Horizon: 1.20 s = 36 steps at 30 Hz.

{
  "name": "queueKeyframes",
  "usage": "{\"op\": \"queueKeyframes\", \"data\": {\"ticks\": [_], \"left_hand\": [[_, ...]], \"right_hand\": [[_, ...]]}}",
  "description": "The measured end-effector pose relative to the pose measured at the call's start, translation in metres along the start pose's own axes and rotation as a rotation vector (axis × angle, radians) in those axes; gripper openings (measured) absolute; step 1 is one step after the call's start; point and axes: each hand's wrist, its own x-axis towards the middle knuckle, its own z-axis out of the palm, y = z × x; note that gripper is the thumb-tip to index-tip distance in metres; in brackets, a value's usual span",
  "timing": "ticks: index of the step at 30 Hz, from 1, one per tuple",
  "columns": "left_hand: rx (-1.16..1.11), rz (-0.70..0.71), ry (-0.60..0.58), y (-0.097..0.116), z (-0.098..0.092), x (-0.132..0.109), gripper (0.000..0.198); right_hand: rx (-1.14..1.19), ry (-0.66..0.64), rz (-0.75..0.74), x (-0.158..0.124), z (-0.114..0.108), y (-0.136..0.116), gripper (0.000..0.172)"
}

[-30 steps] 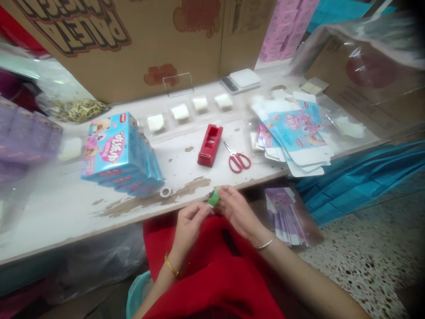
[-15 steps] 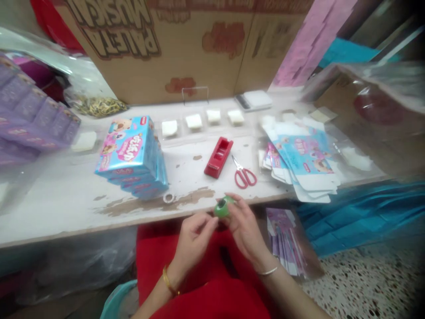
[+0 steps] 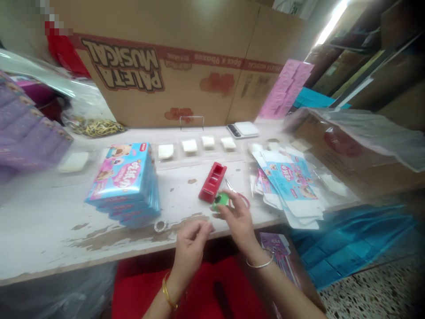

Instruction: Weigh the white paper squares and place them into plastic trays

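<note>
My right hand (image 3: 239, 223) grips a small green tape roll (image 3: 223, 199) by its side, just over the near end of a red tape dispenser (image 3: 210, 188). My left hand (image 3: 190, 248) is lower and to the left, above the table's front edge. Its thumb and forefinger are pinched together; whatever lies between them is too small to make out. Red-handled scissors (image 3: 246, 202) lie beside the dispenser, partly hidden behind my right hand. A small white ring (image 3: 160, 226) rests on the table left of my left hand.
Stacked blue boxes (image 3: 122, 177) stand on the left, purple boxes (image 3: 29, 128) farther left. Flat blue cartons (image 3: 292, 181) lie on the right. White pads (image 3: 190, 146) in clear trays line the back, before a scale (image 3: 246, 129) and a large cardboard box (image 3: 186, 79).
My right hand has moved forward with the green tape roll, toward the red dispenser. My left hand has come away from the roll, leaving a wider gap. The camera view has tilted up.
</note>
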Motion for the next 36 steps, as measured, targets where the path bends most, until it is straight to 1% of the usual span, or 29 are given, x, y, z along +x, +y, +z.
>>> {"op": "queueKeyframes", "data": {"ticks": [5,7,10,12,13,17,20,23,26,28,31,36], "left_hand": [[-0.056,-0.022,-0.017,-0.004,0.008,0.021,0.033],[-0.076,-0.049,-0.008,-0.006,0.012,0.028,0.034],[-0.105,-0.089,0.016,-0.008,0.016,0.038,0.034],[-0.117,-0.09,0.027,-0.006,0.017,0.045,0.035],[-0.122,-0.085,0.032,-0.005,0.017,0.048,0.035],[-0.126,-0.09,0.04,-0.006,0.015,0.057,0.037],[-0.162,-0.171,0.061,-0.016,0.016,0.061,0.037],[-0.199,-0.258,0.1,-0.029,0.02,0.067,0.039],[-0.207,-0.291,0.125,-0.038,0.023,0.073,0.043],[-0.206,-0.292,0.141,-0.042,0.024,0.078,0.044],[-0.202,-0.293,0.155,-0.045,0.025,0.082,0.045],[-0.198,-0.299,0.166,-0.048,0.025,0.084,0.045]], "right_hand": [[-0.014,-0.009,-0.091,0.028,0.003,-0.007,0.039],[-0.001,-0.012,-0.085,0.038,0.002,-0.006,0.039],[0.037,0.01,-0.058,0.053,-0.001,-0.004,0.029],[0.01,0.018,-0.073,0.065,-0.002,-0.005,0.024],[-0.024,0.016,-0.096,0.071,-0.002,-0.006,0.025],[-0.188,-0.021,-0.183,0.091,-0.003,-0.007,0.04],[-0.377,-0.039,-0.272,0.104,-0.008,0.0,0.037],[-0.639,-0.005,-0.441,0.117,-0.014,0.014,0.035],[-0.823,0.013,-0.543,0.129,-0.02,0.028,0.037],[-0.88,-0.001,-0.564,0.135,-0.023,0.037,0.037],[-0.904,-0.028,-0.578,0.139,-0.027,0.046,0.039],[-0.897,-0.035,-0.581,0.136,-0.029,0.05,0.037]]}}
